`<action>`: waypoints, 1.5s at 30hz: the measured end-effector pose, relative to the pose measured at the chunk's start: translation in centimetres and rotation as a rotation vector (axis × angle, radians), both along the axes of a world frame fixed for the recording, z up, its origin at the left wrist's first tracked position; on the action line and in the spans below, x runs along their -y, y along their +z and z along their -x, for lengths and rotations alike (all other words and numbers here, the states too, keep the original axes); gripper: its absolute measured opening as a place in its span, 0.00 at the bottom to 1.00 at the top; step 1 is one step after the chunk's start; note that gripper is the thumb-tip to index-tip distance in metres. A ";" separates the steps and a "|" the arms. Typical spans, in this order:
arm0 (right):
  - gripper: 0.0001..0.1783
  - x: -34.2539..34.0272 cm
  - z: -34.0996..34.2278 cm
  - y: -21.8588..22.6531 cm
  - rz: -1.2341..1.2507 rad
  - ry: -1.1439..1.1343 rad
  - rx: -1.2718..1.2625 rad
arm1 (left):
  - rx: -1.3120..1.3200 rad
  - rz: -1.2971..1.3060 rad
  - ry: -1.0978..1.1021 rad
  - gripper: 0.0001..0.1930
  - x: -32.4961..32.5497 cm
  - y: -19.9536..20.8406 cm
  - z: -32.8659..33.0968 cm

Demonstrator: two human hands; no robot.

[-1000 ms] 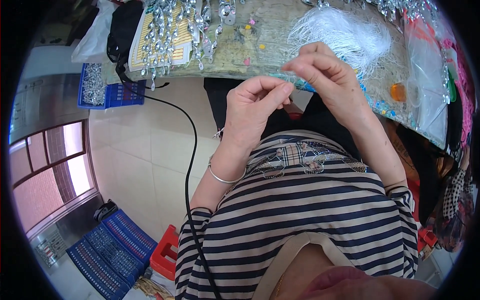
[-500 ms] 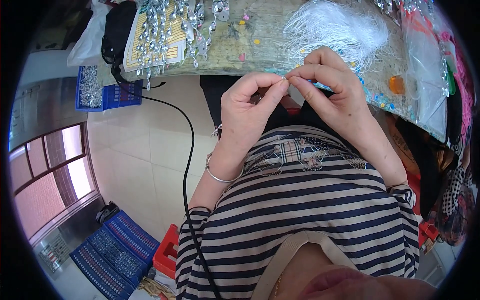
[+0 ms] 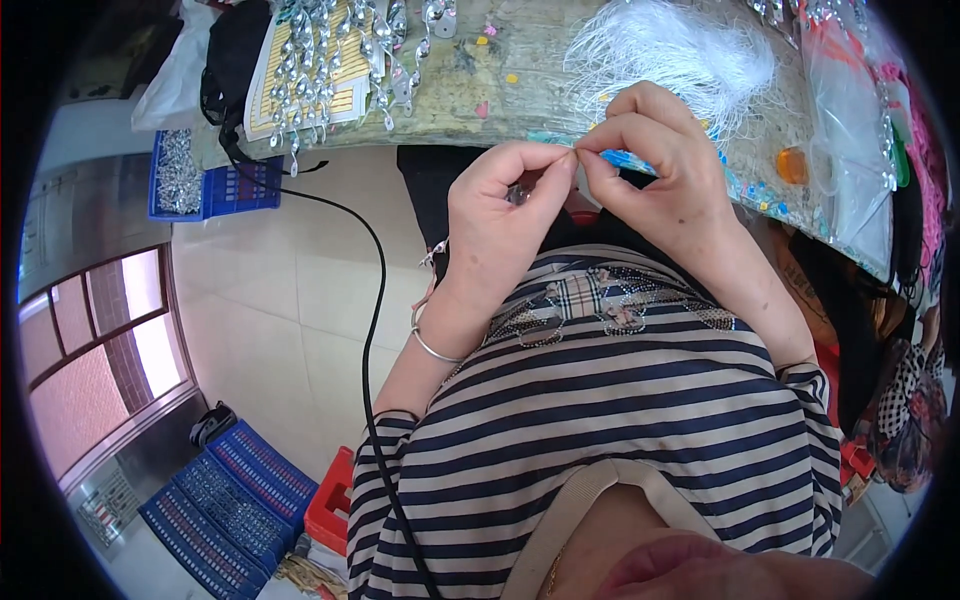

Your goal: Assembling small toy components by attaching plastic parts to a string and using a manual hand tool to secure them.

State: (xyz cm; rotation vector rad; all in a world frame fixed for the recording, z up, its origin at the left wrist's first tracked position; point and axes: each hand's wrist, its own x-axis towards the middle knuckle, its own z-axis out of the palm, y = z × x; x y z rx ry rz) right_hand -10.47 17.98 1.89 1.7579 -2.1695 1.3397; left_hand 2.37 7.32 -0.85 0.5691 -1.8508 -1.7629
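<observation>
My left hand (image 3: 505,215) and my right hand (image 3: 665,165) meet fingertip to fingertip just off the table's near edge. Each pinches with thumb and forefinger; whatever is between the tips is too small to make out. Beyond my right hand, a loose heap of white thread (image 3: 670,65) lies on the table (image 3: 530,100). Strands of clear crystal beads (image 3: 320,65) hang over a yellow-striped card (image 3: 350,103) at the far left of the table.
A black cord (image 3: 383,270) runs from the table down past my left arm. A blue basket (image 3: 240,188) with clear beads (image 3: 180,170) stands below the left table edge. An orange piece (image 3: 792,166) and clear plastic bags (image 3: 850,120) lie at the right.
The fingertips of both hands have come closer together, and the tiny shiny bit that showed between them is now hidden. Otherwise the hands have barely shifted.
</observation>
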 end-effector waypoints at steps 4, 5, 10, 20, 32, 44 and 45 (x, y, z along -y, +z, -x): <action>0.03 -0.2 -0.3 0.4 -0.038 0.025 0.238 | -0.005 -0.328 -0.036 0.06 0.1 1.2 -0.3; 0.02 -0.2 -0.3 0.1 -0.050 0.057 0.506 | 0.002 -0.357 -0.044 0.06 0.3 1.3 -0.4; 0.04 -0.3 0.1 -0.9 -0.112 0.144 1.178 | 0.013 -0.436 -0.033 0.07 0.4 2.1 -0.2; 0.10 -0.4 -0.2 -1.0 -0.162 0.170 1.154 | -0.003 -0.367 -0.068 0.07 0.5 1.8 -0.5; 0.07 0.0 0.4 -1.7 -0.123 0.196 1.261 | 0.111 -0.353 -0.170 0.07 1.2 2.3 -0.7; 0.05 0.7 4.0 -0.8 0.150 0.105 1.312 | 0.134 -0.313 -0.195 0.07 2.7 1.2 -2.1; 0.06 0.0 6.0 -0.6 0.223 0.134 1.373 | 0.171 -0.280 -0.188 0.07 3.1 1.2 -2.4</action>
